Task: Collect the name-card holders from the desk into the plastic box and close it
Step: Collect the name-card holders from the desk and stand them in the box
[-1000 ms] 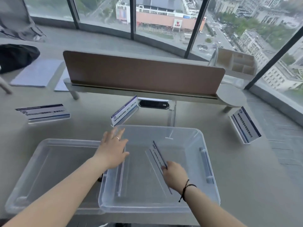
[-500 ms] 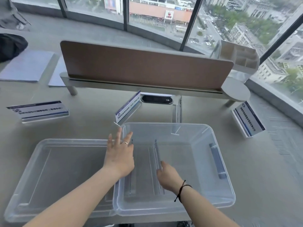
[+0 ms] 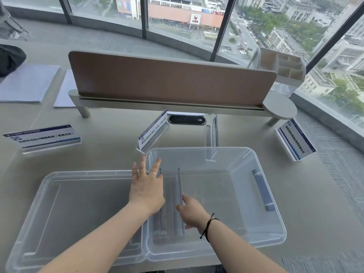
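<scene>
- Near edge of the surface: clear plastic box open, with its clear lid lying flat just to its left, the two touching along their sides.
- Right hand low inside the box, fingers closed on the near end of a name-card holder in the box that stands on edge along the floor of the box.
- Left hand flat and spread over the box's left wall, palm down, fingers apart, gripping nothing; ring on one finger.
- Second clear holder seen inside the box along its left wall, under the left hand.
- Just past the box's far left corner: tilted holder with blue-and-white card, almost touching the box rim.
- Just past the box's far rim, toward the middle: clear upright holder seen edge-on.
- Left edge of the surface: left holder facing forward, well apart from both hands.
- Right edge of the surface: right holder, angled, well apart from the box.
- Far side: brown divider panel on a white stand.
</scene>
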### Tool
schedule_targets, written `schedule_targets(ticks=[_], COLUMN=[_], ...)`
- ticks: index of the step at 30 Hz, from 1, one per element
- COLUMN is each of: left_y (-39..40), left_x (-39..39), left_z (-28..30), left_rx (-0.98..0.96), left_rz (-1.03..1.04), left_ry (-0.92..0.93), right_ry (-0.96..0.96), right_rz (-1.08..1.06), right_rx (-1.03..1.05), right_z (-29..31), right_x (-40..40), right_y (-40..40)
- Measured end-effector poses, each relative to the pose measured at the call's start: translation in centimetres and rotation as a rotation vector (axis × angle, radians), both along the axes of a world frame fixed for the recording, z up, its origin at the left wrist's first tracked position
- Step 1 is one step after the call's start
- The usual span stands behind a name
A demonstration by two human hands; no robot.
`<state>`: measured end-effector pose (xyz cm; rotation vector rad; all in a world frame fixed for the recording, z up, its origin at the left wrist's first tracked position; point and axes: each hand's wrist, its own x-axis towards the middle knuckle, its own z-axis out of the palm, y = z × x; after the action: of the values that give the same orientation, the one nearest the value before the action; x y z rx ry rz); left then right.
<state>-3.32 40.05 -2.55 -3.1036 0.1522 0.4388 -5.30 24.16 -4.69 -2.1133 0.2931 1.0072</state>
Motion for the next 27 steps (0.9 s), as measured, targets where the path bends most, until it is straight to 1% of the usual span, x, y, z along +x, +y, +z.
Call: schedule_targets(ticks=[15, 19, 22, 25, 27], left_y=[0.0, -0.1, -0.5, -2.1, -3.6], left_x=[0.0, -0.1, 0.1, 0.9, 2.2], left_z=[0.1, 0.2, 0.7, 1.9, 2.7], left_rx=[-0.023, 0.000, -0.012, -0.083, -0.192], left_rz=[0.009, 0.005, 0.052, 0.122, 0.146], left_ry=[-0.003, 0.010, 0.017, -0.045, -0.161], right_ry=[-0.005, -0.067, -0.091, -0.185, -0.262], right_rz=[0.044, 0.101, 0.084, 0.089, 0.080], right_rx=[0.025, 0.010, 0.040, 0.030, 0.006], right_z=[-0.5, -1.2, -0.4, 1.7, 3.2], right_x=[-0.3, -0.4, -0.2, 1.5, 3.7], right_y=[1.6, 0.9, -0.8, -4.2, -6.9])
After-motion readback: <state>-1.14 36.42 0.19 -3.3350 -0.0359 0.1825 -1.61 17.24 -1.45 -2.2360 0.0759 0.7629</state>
